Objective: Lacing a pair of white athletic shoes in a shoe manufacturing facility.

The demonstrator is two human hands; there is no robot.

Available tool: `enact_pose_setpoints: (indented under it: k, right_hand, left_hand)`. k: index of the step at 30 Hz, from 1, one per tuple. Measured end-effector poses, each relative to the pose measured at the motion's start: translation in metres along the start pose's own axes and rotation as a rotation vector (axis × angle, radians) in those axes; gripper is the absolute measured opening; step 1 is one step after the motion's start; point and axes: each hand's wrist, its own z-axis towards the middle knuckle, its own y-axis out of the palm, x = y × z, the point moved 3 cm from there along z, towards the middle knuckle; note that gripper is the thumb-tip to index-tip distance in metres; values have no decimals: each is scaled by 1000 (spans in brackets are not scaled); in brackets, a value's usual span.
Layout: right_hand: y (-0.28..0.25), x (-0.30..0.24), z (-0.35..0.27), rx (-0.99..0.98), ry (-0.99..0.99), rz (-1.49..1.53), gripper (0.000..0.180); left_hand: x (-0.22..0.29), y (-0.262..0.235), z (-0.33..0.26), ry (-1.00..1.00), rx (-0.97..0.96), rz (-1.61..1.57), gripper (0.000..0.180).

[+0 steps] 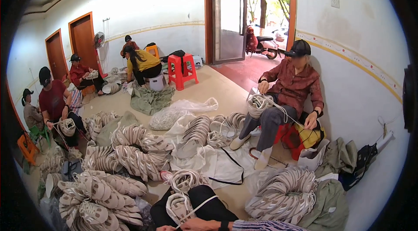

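At the lower edge, a beige-and-white shoe upper (179, 208) rests between my black-trousered knees, its opening facing up. A flat white shoelace (204, 202) runs slantwise across it, down toward my fingers. My right hand (201, 224), below a striped sleeve and dark wristband, is closed with the fingers at the lace. Only a sliver of my left hand (165, 228) shows beside the shoe's lower end; its fingers are cut off by the picture's edge. Just beyond, another shoe upper (187, 180) lies in front of my knees.
Stacked shoe uppers (93, 198) pile at left, with a ring of more (285, 194) at right beside green cloth (326, 207). Opposite, a seated person (296, 83) laces a shoe. Several others work at left and back. A red stool (182, 70) stands near the open door (230, 17).
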Motion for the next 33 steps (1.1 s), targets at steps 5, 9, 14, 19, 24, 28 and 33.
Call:
enact_pose_setpoints:
  k: [5, 9, 14, 19, 24, 28, 33]
  right_hand:
    - [-11, -102, 23, -256, -196, 469, 27]
    - [-20, -100, 19, -442, 13, 500, 32]
    - [-20, -18, -13, -120, 655, 241, 33]
    - [11, 20, 1, -291, 909, 376, 40]
    - [34, 51, -18, -196, 752, 77, 41]
    - [0, -2, -24, -132, 232, 165, 31]
    - [-14, -26, -12, -242, 328, 194, 24]
  left_hand:
    - [10, 18, 24, 48, -134, 250, 33]
    - [-29, 28, 33, 129, -166, 267, 31]
    - [71, 20, -49, 338, -293, 710, 24]
    - [134, 48, -103, 455, -467, 430, 22]
    - [142, 61, -97, 702, -671, 221, 22]
    - [105, 17, -45, 293, -250, 75, 13]
    - [70, 25, -23, 633, -296, 222, 21]
